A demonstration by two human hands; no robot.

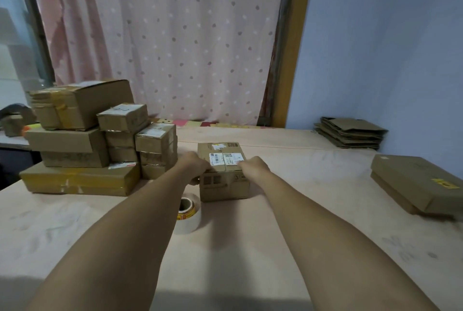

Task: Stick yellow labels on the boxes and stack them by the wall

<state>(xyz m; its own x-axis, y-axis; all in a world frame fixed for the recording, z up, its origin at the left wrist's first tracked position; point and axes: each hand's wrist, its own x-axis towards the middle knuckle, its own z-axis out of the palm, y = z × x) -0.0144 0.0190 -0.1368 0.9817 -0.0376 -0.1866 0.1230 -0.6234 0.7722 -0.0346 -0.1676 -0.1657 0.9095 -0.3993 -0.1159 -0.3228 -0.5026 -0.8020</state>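
Observation:
A small cardboard box [223, 180] with white shipping labels on its top sits on the table in front of me. My left hand [196, 166] grips its left top edge, thumb down the side. My right hand [253, 165] rests on its top right edge, fingers over the white label. Just before the box stands a roll of yellow labels [186, 211] on white backing. At the right, a flat brown box [413, 180] bears a yellow label [443, 183] and lies on another flat box.
A pile of several cardboard boxes [85, 140] fills the table's left side. Flattened cartons [350, 132] lie stacked in the far right corner by the blue wall [388, 47]. A dotted pink curtain [162, 35] hangs behind the table [275, 248].

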